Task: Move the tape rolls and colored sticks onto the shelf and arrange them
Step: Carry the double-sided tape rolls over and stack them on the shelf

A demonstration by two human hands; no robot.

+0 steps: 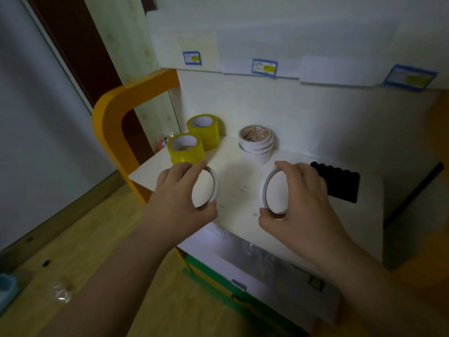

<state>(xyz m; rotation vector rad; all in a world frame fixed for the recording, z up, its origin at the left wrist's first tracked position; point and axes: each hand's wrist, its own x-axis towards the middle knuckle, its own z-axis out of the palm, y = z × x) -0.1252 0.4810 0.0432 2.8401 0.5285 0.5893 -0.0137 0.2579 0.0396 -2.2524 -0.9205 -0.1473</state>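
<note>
Tape rolls, one per hand, both up on edge at frame centre above the white shelf point(243, 190): the left hand point(178, 190) pinches a thin white ring point(213, 183) rim to rim, the right hand point(298, 193) does the same with its twin point(267, 188). Light, stiff hoops, I'd say, probably slick on the faces, so the outer rim is the place to hold. Further back stand the white stack point(257, 144) and two yellow rolls point(187, 148), with black sticks point(340, 183) to the right.

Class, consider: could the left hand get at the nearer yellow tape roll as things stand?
Probably not yet: the left hand is shut on a thin white roll. The yellow roll sits just beyond, unobstructed.
</note>
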